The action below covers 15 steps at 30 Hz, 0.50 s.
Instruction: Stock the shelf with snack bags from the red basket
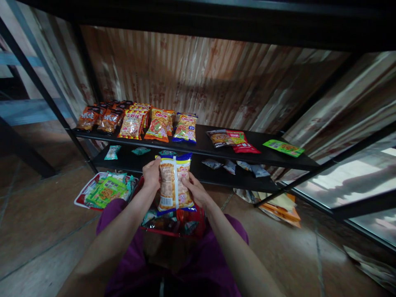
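Note:
Between my hands is a snack bag [175, 183] with blue ends, its printed back and barcode facing me. My left hand [151, 172] grips its left edge, and my right hand [196, 190] is closed on the right edge with the thumb on the front. Below the bag, a red basket [201, 222] between my knees contains several small packets, partly hidden by the bag. Ahead on the black shelf [204, 142] stand blue-and-yellow snack bags [185, 128], orange snack bags [158, 124] and red-and-yellow bags [132, 123].
Dark orange packets [88, 118] fill the shelf's left end. To the right lie a red packet [243, 141] and a green packet [284, 147]. Small packets rest on the lower shelf [204, 175]. A white-rimmed basket [81, 197] sits at left; cardboard [283, 210] lies on the floor at right.

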{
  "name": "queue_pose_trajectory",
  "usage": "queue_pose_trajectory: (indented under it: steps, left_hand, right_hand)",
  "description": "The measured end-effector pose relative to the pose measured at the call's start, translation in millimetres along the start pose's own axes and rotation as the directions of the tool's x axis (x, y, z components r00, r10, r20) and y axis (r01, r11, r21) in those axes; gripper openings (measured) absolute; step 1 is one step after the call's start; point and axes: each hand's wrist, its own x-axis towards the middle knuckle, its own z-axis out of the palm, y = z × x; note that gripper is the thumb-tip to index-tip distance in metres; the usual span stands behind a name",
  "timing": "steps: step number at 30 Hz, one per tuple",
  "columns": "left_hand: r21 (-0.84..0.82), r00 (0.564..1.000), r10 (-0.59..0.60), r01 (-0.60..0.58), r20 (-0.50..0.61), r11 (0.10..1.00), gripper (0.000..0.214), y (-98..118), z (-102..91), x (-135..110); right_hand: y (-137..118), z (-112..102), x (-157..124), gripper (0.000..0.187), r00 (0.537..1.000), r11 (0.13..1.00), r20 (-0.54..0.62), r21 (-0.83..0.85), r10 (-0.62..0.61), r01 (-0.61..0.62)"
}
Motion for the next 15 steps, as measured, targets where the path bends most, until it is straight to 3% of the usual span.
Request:
queue_pose_trajectory:
  steps: [5,10,12,15]
  left_hand:
    - [0.143,0.967,-0.092,0.059,0.237,0.988,0.043,1,-4.6,-2]
    - [0.189,0.855,-0.271,0.206,0.443,0.960,0.049,-12,-13.3,-10]
    - [0.146,0.818,-0.252,0.206,0.517,0.968,0.048,-18,-15.9,-13]
    - [0.103,0.798,-0.200,0.172,0.568,0.980,0.045,-23,-18.5,-17]
  right_hand:
    - [1,-5,8,0.041,0.997,0.997,-0.075,0.079,0.013,-0.007]
    - [-1,-13,16,0.041,0.995,0.989,-0.096,0.145,0.014,0.000]
    - [-1,-15,17,0.041,0.994,0.987,-0.110,0.160,0.012,0.006]
    - [-1,-15,18,0.038,0.993,0.991,-0.118,0.131,0.010,0.006]
